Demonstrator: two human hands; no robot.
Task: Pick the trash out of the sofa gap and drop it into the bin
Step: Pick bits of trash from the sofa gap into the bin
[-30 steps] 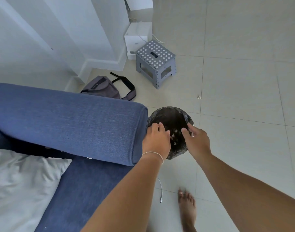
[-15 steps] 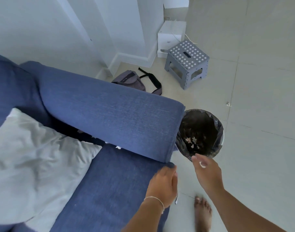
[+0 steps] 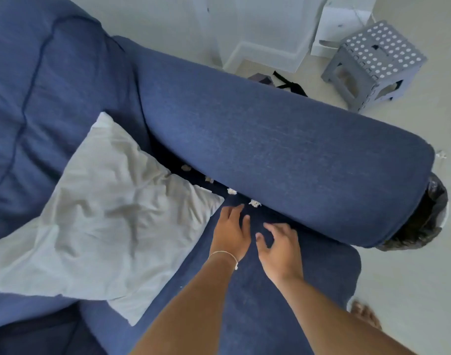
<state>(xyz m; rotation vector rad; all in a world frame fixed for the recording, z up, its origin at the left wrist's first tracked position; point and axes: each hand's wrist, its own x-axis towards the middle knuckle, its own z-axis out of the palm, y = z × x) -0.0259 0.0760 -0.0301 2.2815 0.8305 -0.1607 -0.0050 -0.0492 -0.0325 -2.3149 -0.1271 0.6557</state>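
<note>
Several small crumpled paper scraps lie in the dark gap between the blue seat cushion (image 3: 257, 303) and the sofa armrest (image 3: 283, 149); the nearest scrap (image 3: 254, 203) sits just beyond my fingertips, another scrap (image 3: 231, 191) further up the gap. My left hand (image 3: 230, 233) hovers over the seat, fingers spread, holding nothing. My right hand (image 3: 280, 248) is beside it, fingers apart and empty. The black-lined bin (image 3: 424, 221) stands on the floor past the armrest's end, mostly hidden by it.
A white pillow (image 3: 104, 213) lies on the seat to the left, its corner near the gap. A grey dotted step stool (image 3: 373, 65), a bag strap (image 3: 288, 84) and a paper scrap (image 3: 440, 155) are on the tiled floor. My bare foot (image 3: 365, 316) stands at right.
Both hands have come back from the bin to the seat cushion beside the gap, empty. The view has swung left, so the bin is now mostly behind the armrest.
</note>
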